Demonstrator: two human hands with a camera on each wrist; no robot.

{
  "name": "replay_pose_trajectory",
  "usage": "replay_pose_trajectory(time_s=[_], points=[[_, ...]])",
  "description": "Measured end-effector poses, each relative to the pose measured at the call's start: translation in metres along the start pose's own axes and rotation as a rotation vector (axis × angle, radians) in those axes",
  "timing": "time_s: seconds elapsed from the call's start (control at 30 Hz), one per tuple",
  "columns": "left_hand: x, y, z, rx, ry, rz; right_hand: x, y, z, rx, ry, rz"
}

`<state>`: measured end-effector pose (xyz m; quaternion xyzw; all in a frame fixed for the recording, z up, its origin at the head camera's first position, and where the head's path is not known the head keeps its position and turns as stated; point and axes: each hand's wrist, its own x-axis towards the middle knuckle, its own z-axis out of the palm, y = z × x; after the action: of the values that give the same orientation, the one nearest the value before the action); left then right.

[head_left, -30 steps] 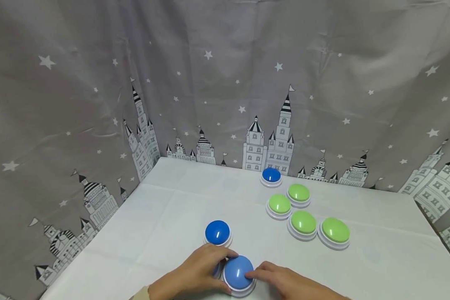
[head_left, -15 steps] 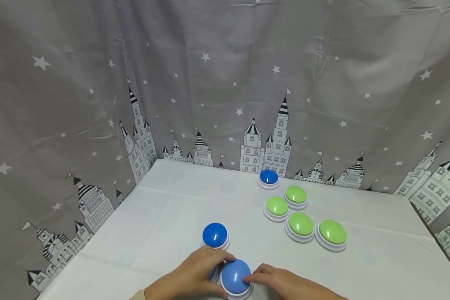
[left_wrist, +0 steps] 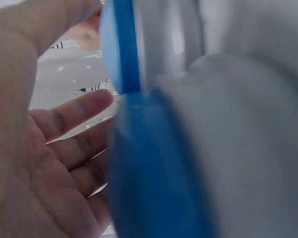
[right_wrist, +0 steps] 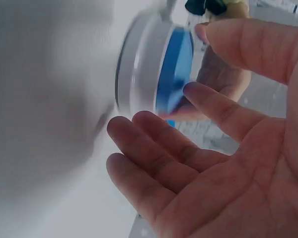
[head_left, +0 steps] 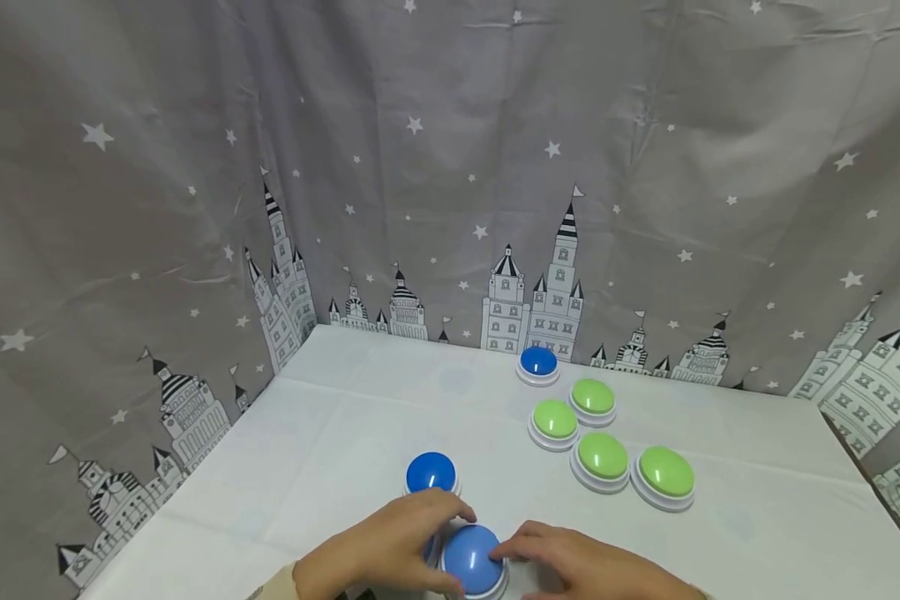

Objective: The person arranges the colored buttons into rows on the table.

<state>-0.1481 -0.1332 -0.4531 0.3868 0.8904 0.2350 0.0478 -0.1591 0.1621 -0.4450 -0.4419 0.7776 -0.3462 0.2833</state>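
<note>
A light blue dome button (head_left: pixel 472 560) with a white base sits at the front of the white table, between my hands. My left hand (head_left: pixel 397 542) arches round its left side, thumb and index finger spread close to its edge. From the right, my right hand (head_left: pixel 581 562) reaches in, its index fingertip at the dome; its other fingers extend loosely below in the right wrist view. Another blue button (left_wrist: pixel 154 173), close beside the first, is mostly hidden by my left hand in the head view. A darker blue button (head_left: pixel 431 472) stands just behind that hand.
Several green buttons, including a front right one (head_left: pixel 667 472), cluster right of centre on the white table (head_left: pixel 330 450). A blue button (head_left: pixel 538 362) stands near the back edge. A grey curtain (head_left: pixel 405 183) with castles and stars hangs behind and at the left.
My left hand's thumb and index finger have loosened and lifted slightly from the light blue button. The right hand has opened a little beside it. The head view has shifted slightly.
</note>
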Motion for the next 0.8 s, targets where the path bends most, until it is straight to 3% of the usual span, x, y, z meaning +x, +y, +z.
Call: replay_pose_trajectory(time_s=[0.2,0.4,0.53,0.8], points=[[0.036,-0.003,-0.014,-0.088,-0.034,-0.065,0.005,0.014,-0.026,-0.155,0.177,0.011],[0.085,-0.009,-0.023,-0.068,-0.024,-0.06,0.006,0.038,-0.05,-0.232,0.379,-0.005],[0.117,-0.015,-0.024,-0.081,-0.003,-0.101,0.008,0.053,-0.061,-0.261,0.501,-0.011],[0.161,-0.03,-0.016,-0.158,0.099,-0.234,0.014,0.073,-0.08,-0.259,0.68,0.159]])
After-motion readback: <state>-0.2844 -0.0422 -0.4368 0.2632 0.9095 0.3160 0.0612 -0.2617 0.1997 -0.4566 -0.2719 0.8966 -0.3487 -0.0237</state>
